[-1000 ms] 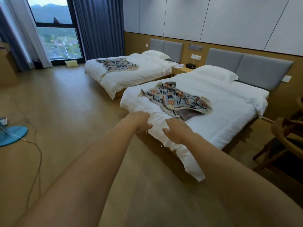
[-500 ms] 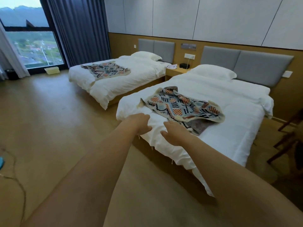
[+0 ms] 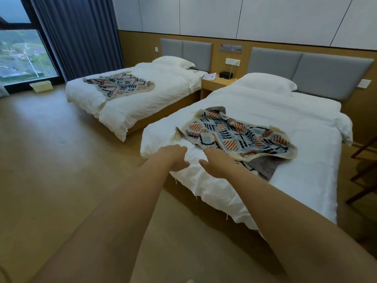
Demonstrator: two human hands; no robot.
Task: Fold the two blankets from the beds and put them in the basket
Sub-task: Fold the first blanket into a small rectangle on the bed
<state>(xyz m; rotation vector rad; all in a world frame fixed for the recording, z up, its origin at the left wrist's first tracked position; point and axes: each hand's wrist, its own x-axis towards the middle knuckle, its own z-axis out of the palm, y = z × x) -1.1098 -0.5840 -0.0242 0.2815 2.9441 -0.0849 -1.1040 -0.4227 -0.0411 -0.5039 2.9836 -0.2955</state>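
**Both hands at the foot of the near bed**

Reaches with both arms to the foot corner of the near bed (image 3: 261, 111). Rests the left hand (image 3: 173, 158) on the white duvet (image 3: 302, 180) with fingers bent; cannot tell whether pinching the cloth. Lays the right hand (image 3: 220, 162) flat, thumb spread aside, fingertips touching the near edge of the near blanket (image 3: 234, 135). Crumpled, this one: long axis across the bed, tasselled corner pointing left, grey underside showing at the right end. On the far bed (image 3: 163, 94), the far blanket (image 3: 120, 83), long axis left to right in the view, well apart from both hands. By the window, on the floor, a pale basket (image 3: 40, 86).
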